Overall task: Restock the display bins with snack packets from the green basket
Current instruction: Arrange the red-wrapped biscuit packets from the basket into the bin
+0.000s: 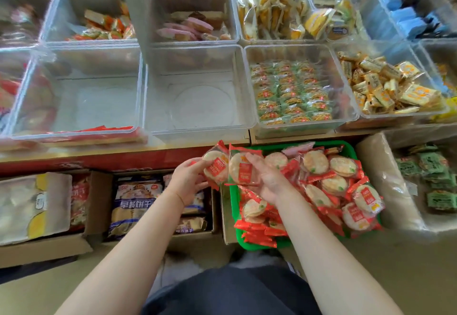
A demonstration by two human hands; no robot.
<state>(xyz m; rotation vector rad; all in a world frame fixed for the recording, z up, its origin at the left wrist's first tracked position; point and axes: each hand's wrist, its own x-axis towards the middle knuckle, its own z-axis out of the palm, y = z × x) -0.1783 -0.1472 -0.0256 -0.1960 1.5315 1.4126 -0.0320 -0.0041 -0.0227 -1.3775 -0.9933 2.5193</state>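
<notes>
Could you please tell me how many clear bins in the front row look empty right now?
2. One empty bin sits front left; the other empty bin is beside it, directly above the hands. Blurred bins at the far edges may hide more.

Cardboard boxes (pixel 99 215) of bagged biscuits (pixel 134 206) sit on the floor; a plastic-lined carton (pixel 385 181) holds green packets (pixel 435 178)

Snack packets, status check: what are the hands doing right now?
Left hand grips one rice cracker packet. Right hand holds another packet. Both above green basket. Empty bin ahead, nothing blocking.
</notes>
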